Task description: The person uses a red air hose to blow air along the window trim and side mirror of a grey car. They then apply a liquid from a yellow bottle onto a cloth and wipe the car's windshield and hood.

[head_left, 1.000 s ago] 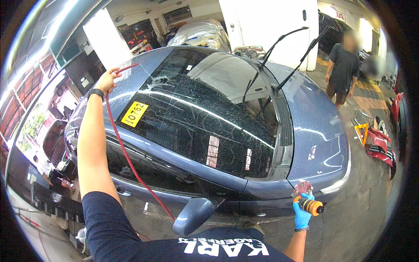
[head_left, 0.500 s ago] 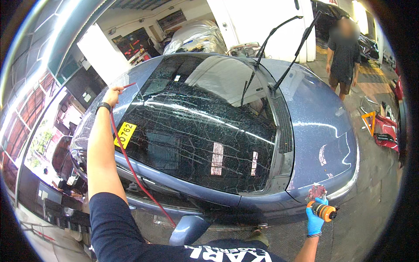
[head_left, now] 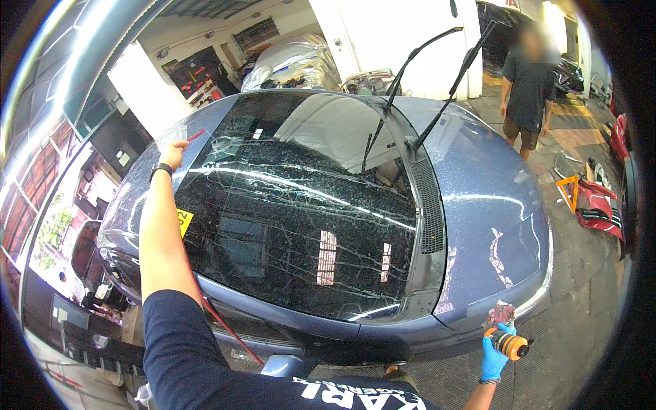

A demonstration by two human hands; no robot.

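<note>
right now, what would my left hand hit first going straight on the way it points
Likely the car's blue roof near the windshield; depth is unclear, so the left hand might pass above it.

- Left arm [head_left: 164,236] almost straight, extended from eight o'clock toward twelve.
- Left hand [head_left: 173,154] bare, at ten o'clock, curled in a grip.
- Right forearm [head_left: 481,396] slanting up from five o'clock.
- Right hand [head_left: 493,354] blue-gloved, at four o'clock, clasped.

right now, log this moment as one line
left hand: gripping red hose | gloved right hand: gripping orange-black cylinder | windshield: wet | wipers: raised
</note>
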